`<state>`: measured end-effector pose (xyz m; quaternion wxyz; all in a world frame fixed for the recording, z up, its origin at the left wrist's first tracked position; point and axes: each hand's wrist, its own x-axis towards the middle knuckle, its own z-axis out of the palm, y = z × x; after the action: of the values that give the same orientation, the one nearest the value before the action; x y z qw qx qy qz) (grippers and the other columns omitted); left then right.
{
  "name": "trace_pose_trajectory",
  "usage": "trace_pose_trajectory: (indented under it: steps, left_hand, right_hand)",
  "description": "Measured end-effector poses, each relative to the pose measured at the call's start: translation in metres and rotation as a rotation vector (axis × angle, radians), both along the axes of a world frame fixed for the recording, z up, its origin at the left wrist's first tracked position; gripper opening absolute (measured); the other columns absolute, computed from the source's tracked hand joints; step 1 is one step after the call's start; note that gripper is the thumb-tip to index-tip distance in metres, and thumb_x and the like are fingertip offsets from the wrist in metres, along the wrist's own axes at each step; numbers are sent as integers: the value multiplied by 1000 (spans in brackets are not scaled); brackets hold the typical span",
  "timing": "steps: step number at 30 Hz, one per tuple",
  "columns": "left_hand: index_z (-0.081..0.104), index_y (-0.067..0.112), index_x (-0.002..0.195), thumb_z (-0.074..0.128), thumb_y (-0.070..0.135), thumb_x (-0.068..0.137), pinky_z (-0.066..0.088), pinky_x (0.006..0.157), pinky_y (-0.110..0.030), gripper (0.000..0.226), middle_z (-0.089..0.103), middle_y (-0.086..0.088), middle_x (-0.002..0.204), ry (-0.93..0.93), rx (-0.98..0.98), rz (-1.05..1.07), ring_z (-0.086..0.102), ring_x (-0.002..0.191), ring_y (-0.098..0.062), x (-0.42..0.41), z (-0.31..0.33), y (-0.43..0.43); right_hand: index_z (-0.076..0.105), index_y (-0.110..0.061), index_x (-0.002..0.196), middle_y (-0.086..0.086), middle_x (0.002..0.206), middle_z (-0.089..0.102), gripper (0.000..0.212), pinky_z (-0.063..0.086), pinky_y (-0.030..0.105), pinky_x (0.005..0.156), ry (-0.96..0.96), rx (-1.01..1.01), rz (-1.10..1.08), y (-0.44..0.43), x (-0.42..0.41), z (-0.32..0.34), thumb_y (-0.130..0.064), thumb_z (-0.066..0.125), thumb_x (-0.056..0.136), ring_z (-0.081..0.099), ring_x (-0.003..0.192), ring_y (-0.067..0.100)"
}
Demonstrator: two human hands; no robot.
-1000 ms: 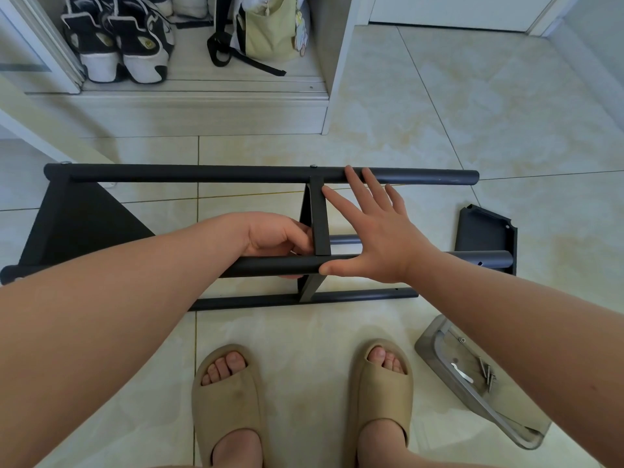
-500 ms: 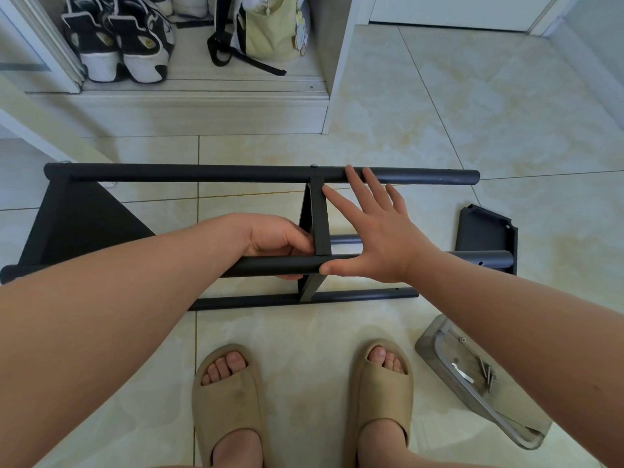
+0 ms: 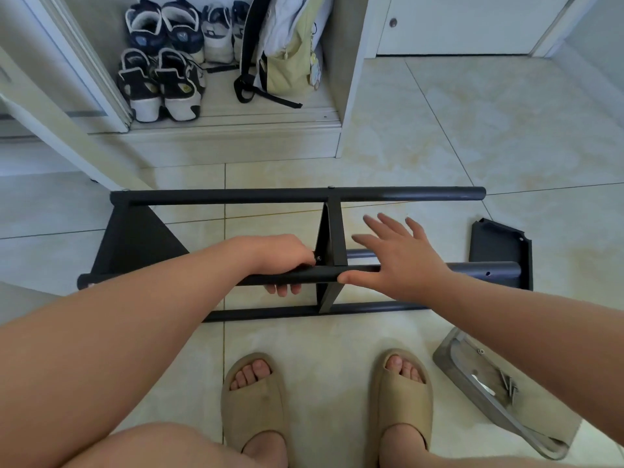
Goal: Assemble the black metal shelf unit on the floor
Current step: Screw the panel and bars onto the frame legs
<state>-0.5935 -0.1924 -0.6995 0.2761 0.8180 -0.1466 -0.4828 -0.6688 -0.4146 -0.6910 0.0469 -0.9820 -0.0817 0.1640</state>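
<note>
The black shelf frame (image 3: 297,195) lies on its side on the tiled floor (image 3: 439,130). The left hand (image 3: 287,256) has its grip wrapped round the near tube (image 3: 472,270) beside the cross brace (image 3: 334,231). The right hand (image 3: 401,261) is spread wide, its thumb against that tube. This looks like steadying the joint, and the next move probably calls for a screw from the tray (image 3: 449,359).

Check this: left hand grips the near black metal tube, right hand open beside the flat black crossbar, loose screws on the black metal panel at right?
Wrong on the screws: the head view shows the loose screws in the grey metal tray, not on the black metal panel. Left hand grips the near black metal tube, right hand open beside the flat black crossbar: both correct.
</note>
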Motion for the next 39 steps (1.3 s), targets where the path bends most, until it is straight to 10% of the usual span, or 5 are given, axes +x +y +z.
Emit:
trace_pose_trajectory:
  steps: [3, 10, 26, 39]
  left_hand:
    - [70, 13, 91, 45, 52, 98, 52, 60, -29, 46, 69, 0, 72, 88, 60, -10, 62, 61, -15, -5, 22, 7]
    - [60, 21, 93, 68, 25, 88, 45, 63, -28, 10, 62, -1, 87, -403, 259, -173, 59, 77, -17, -24, 40, -2]
    - [50, 20, 113, 56, 8, 92, 46, 80, -40, 25, 51, -3, 113, -965, 211, 104, 55, 95, -27, 36, 26, -7]
    - [48, 24, 108, 51, -2, 89, 24, 109, -66, 33, 51, -3, 116, -882, 483, 163, 43, 114, -31, 161, -92, -22]
  right_hand:
    - [49, -31, 140, -10, 136, 59, 94, 41, 42, 104, 108, -24, 21, 2, -18, 5, -94, 23, 74, 55, 123, 20]
    - [51, -26, 123, -4, 105, 61, 20, 46, 36, 80, -54, -160, 54, 3, -14, 20, -28, 49, 104, 59, 91, 21]
    - [44, -35, 139, -5, 135, 51, 39, 19, 69, 113, -404, -151, -217, 13, 70, -6, -21, 50, 103, 41, 133, 24]
    - [16, -30, 160, 1, 166, 19, 61, 4, 58, 123, -267, 9, -151, 3, 193, -123, -50, 34, 105, 6, 155, 25]
